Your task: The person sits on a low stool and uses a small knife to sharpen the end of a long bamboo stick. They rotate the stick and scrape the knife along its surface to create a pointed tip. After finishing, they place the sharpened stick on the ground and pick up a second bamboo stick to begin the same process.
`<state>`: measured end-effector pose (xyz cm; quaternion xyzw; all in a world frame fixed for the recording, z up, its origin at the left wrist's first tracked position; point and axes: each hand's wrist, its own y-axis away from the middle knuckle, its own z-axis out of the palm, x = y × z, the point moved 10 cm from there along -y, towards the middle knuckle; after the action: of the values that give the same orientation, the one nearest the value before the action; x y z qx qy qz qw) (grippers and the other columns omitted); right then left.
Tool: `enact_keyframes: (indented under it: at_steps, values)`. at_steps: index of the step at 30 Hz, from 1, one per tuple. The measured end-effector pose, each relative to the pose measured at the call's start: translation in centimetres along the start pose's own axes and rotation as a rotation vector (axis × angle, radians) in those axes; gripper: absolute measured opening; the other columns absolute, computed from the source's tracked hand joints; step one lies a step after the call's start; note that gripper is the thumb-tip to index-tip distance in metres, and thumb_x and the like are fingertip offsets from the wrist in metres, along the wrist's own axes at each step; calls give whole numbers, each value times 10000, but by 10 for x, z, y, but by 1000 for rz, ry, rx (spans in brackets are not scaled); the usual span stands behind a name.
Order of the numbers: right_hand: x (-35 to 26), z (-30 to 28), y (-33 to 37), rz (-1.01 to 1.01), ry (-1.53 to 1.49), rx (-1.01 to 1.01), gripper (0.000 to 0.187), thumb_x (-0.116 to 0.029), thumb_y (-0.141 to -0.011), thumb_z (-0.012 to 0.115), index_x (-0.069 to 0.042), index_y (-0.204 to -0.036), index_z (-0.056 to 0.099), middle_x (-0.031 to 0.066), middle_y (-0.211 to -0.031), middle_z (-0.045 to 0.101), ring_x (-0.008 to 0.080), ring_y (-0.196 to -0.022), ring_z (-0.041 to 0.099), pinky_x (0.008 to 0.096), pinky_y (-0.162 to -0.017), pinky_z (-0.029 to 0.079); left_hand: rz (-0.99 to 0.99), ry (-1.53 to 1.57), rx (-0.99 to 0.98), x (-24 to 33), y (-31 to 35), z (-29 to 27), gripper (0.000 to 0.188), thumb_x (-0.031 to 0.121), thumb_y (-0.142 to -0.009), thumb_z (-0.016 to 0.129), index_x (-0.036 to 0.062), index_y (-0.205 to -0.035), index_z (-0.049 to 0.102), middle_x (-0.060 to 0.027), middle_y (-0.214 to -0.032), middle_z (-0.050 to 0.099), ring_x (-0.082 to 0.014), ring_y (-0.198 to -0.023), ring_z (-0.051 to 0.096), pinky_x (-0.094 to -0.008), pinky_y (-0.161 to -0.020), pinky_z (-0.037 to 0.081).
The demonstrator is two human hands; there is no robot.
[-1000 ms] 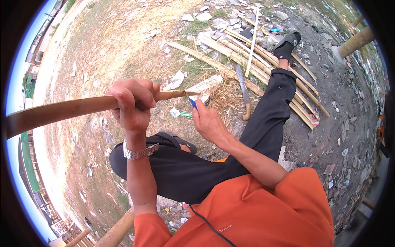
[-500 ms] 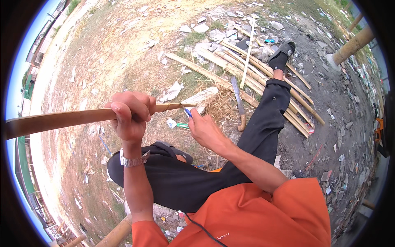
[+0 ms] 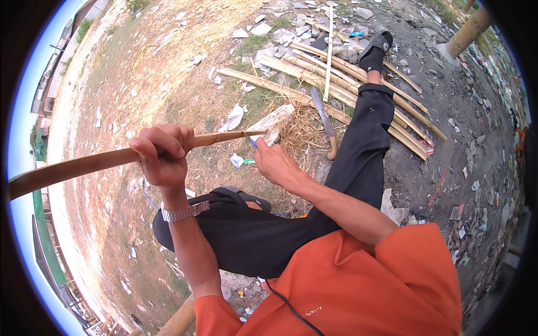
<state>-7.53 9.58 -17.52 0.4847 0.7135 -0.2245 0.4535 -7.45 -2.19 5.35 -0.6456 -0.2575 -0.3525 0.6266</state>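
My left hand, with a metal watch on its wrist, is closed round a long bamboo strip. The strip runs from the far left rim to a narrow tip right of my fist. At that tip, my right hand grips a small knife with a blue handle; its thin blade touches or crosses the strip, and most of the handle is hidden by my fingers. A larger knife with a wooden handle lies on the ground beyond my right hand, apart from it.
Several split bamboo lengths lie in a pile under and beside my outstretched right leg. Straw shavings and a pale wood block sit near the strip's tip. A thick bamboo post stands at the far right. Litter and rubble cover the ground.
My left fist has shifted left, and more of the strip shows between it and the knife. My right hand stays by the tip, slightly higher in view. The whole view has tilted a little.
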Motion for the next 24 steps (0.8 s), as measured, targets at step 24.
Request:
enact_keyframes:
  at_steps: [24]
  values:
    - [-10,-23,14,33,-134,101,253,-236,-954,399,9,-1006,435,298,-656,567,496,-634,561,558,-599,425,0,26,-1,-5,-6,7,580,506,-983,259,87,-614,415,19,-465,261,-96,-386,158,-277,-406,177]
